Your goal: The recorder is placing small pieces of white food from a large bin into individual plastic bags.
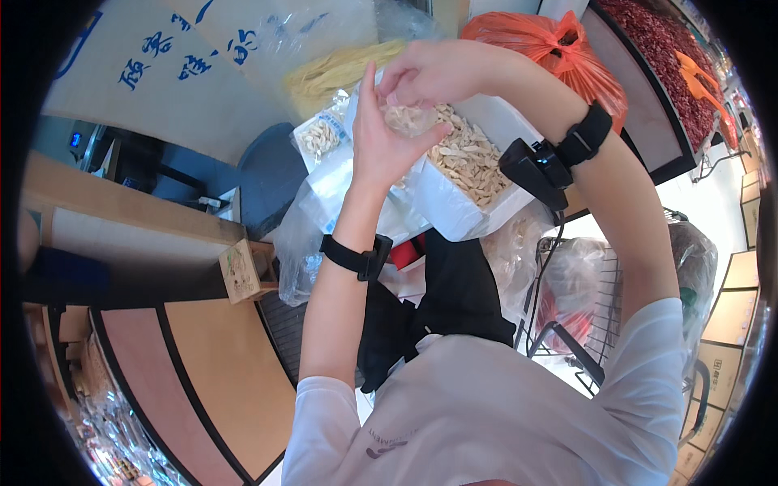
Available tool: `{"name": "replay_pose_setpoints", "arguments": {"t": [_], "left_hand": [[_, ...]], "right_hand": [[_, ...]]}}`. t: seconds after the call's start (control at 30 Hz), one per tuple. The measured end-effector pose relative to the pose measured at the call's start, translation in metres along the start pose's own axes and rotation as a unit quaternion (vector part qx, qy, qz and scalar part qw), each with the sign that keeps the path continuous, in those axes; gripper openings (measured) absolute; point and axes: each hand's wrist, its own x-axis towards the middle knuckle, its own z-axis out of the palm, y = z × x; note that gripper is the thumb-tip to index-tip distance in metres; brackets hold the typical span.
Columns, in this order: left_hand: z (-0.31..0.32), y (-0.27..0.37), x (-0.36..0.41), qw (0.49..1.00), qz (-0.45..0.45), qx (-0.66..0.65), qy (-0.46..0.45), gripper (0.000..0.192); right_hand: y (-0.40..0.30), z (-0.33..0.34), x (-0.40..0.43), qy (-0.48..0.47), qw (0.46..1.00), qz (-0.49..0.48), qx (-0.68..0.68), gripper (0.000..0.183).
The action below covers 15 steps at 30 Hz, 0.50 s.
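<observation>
A small clear plastic bag (408, 119) with pale dried slices in it lies between my hands, above a white foam box (453, 215). My left hand (389, 136) is upright with thumb and fingers spread about the bag; whether it grips the film is unclear. From the far side my right hand (425, 73) bends over, its fingers curled at the bag's top. Loose pale dried slices (471, 161) fill the foam box. Left of it, a filled clear packet (319, 136) rests beside a stack of flat clear plastic bags (331, 185).
Yellow dried strips (340, 70) in clear plastic lie beyond the box. A knotted orange plastic bag (562, 51) stands at the upper right, near a bin of dark red dried goods (656, 67). A wire shopping cart (598, 304) holding bags is at the right, and a small wooden stool (246, 270) at the left.
</observation>
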Motion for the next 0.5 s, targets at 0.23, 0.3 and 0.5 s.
{"name": "replay_pose_setpoints", "arguments": {"t": [0.23, 0.3, 0.5], "left_hand": [[-0.074, -0.007, -0.021, 0.951, 0.053, -0.291, 0.085, 0.118], [-0.093, 0.001, -0.023, 0.924, 0.049, -0.374, 0.059, 0.119], [-0.108, -0.007, -0.037, 0.939, 0.075, -0.333, 0.037, 0.119]], "right_hand": [[-0.005, 0.015, -0.030, 0.155, 0.965, -0.182, 0.111, 0.026], [0.006, 0.021, -0.034, 0.153, 0.969, -0.179, 0.076, 0.026], [0.081, 0.046, 0.002, 0.007, 0.975, -0.024, -0.220, 0.046]]}}
